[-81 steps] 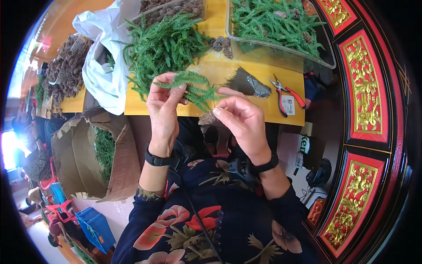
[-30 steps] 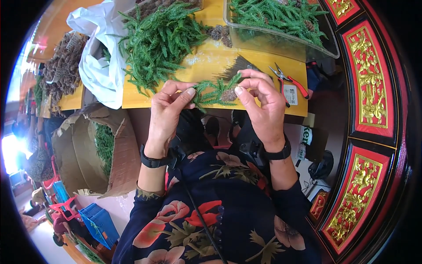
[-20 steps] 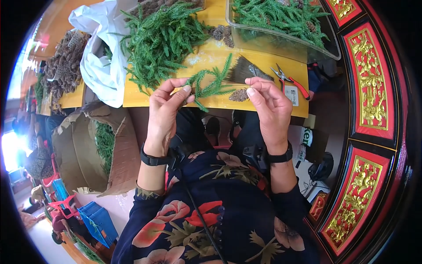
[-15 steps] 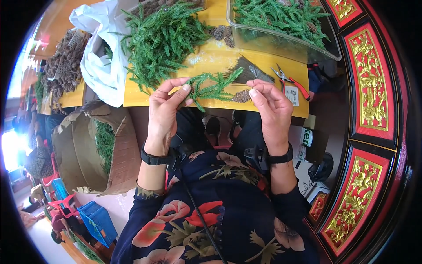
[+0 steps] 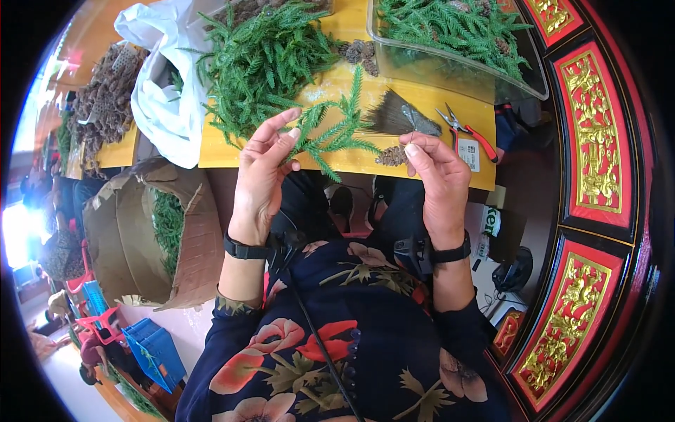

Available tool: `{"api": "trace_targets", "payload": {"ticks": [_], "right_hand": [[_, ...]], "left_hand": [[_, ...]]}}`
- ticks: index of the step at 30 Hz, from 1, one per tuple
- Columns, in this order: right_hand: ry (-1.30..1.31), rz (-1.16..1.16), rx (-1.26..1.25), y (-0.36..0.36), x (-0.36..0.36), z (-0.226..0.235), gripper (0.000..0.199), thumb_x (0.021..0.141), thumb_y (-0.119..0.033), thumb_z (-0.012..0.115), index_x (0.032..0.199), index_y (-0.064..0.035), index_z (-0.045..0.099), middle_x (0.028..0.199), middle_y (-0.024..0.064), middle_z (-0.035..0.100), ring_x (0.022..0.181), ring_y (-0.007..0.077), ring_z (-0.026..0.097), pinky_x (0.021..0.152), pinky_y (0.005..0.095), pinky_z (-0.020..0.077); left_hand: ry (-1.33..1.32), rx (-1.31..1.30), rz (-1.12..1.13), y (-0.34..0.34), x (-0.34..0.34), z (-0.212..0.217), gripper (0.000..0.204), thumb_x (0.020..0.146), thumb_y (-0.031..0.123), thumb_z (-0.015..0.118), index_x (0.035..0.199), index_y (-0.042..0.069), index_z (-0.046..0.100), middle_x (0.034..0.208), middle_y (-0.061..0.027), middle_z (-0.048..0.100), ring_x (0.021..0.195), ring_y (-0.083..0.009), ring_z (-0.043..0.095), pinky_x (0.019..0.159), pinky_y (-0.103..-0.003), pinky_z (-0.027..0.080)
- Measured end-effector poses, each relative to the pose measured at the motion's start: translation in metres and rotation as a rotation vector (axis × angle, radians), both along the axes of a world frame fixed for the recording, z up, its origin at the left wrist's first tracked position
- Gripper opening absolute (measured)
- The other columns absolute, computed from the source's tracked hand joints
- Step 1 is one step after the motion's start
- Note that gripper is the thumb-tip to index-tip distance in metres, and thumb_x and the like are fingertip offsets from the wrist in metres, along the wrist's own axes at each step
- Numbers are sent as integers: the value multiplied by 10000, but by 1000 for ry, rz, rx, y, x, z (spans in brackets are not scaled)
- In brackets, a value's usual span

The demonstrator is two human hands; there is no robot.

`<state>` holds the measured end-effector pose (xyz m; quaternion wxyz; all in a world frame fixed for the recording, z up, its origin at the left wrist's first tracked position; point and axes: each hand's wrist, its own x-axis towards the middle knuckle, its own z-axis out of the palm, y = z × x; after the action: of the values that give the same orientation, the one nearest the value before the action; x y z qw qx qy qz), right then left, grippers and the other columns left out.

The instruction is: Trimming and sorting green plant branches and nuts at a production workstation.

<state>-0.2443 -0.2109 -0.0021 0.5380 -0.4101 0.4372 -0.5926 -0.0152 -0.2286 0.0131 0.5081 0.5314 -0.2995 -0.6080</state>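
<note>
While the right hand (image 5: 441,173) keeps its fingers clamped at the right end of a small, brown, oval pine cone (image 5: 391,156), long axis pointing leftward at a green, needled sprig (image 5: 337,142), the left hand (image 5: 264,166) meets that sprig, thumb and forefinger apart, grip hidden; beyond, thin dark wires (image 5: 391,118) fan across the yellow table (image 5: 223,156).

Branching green sprig (image 5: 343,133), brown pinecone (image 5: 391,156) just beside

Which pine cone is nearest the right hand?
The lone cone at the right hand, apart from any pile; others, such as the cluster left of the clear tub, lie farther off.
</note>
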Motion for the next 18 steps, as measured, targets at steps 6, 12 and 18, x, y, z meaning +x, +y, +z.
{"api": "trace_targets", "payload": {"ticks": [6,12,18], "right_hand": [[-35,18,61,2,1,3,125,883,-59,588,960,23,642,999,64,641,723,76,522,661,203,417],[-36,26,62,4,-1,3,123,886,-62,586,961,19,640,991,64,642,717,83,539,654,206,418],[-51,26,58,6,-2,2,127,888,-66,587,971,17,636,989,62,647,708,83,546,648,206,414]], "left_hand": [[139,20,-21,1,4,-4,257,904,84,586,1159,66,607,964,16,652,766,-31,579,551,-157,451],[194,25,-30,1,7,-9,234,914,77,570,1144,52,606,983,-10,654,782,-61,600,586,-164,475],[130,17,15,3,-2,1,209,907,74,586,1111,35,611,965,-17,639,792,-85,598,680,-187,506]]}}
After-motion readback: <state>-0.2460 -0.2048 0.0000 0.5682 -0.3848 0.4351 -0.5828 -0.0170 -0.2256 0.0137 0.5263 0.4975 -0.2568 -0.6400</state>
